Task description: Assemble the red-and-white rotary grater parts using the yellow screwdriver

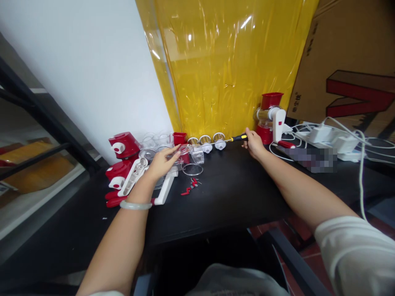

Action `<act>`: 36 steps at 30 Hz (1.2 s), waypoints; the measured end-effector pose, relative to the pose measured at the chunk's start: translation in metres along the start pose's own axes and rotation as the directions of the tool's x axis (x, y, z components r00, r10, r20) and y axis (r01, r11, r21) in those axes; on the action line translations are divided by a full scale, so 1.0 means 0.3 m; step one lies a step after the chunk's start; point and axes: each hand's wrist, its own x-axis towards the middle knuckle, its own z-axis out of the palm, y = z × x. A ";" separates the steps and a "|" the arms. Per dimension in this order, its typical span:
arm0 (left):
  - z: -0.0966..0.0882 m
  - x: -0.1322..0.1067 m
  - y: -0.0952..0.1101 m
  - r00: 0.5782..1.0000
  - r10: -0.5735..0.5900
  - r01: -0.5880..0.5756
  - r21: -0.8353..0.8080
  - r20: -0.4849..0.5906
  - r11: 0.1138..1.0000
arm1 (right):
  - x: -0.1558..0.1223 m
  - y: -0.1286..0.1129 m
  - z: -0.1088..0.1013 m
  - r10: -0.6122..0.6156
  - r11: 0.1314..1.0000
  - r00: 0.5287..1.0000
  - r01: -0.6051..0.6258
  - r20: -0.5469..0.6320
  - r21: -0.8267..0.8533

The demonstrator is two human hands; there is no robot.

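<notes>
My left hand (165, 163) is closed around a clear plastic housing (196, 154), with its thumb and forefinger at the near end. Its wrist wears a pale bangle. In my right hand (254, 143) is a screwdriver (238, 137) with a black and yellow handle, gripped near the handle's end. The shaft points left, its tip at or close to the housing; exact contact is too small to tell. Below lie small red clips (186, 191) and several screws (194, 183). A clear ring-shaped part (193, 169) rests on the black table just under the housing.
Left are red bases (124, 144), white crank arms (166, 188) and clear housings (158, 139). Several grater drums (219, 141) line the yellow curtain (228, 70). An assembled rotary grater (271, 119) stands right, beside a blurred dark item (311, 159), cables and a power strip (348, 144).
</notes>
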 end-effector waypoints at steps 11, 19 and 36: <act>-0.001 0.001 -0.002 1.000 0.000 0.000 0.019 -0.002 1.000 | -0.007 -0.035 0.003 0.187 0.976 0.982 -0.185 -0.011 0.118; -0.001 0.002 -0.004 1.000 -0.007 0.007 0.015 0.003 1.000 | -0.007 -0.027 0.003 0.128 0.991 0.992 -0.128 -0.002 0.026; 0.001 0.004 -0.004 1.000 -0.010 0.010 0.019 0.006 1.000 | 0.004 -0.007 -0.008 0.051 0.994 0.999 -0.052 -0.016 -0.097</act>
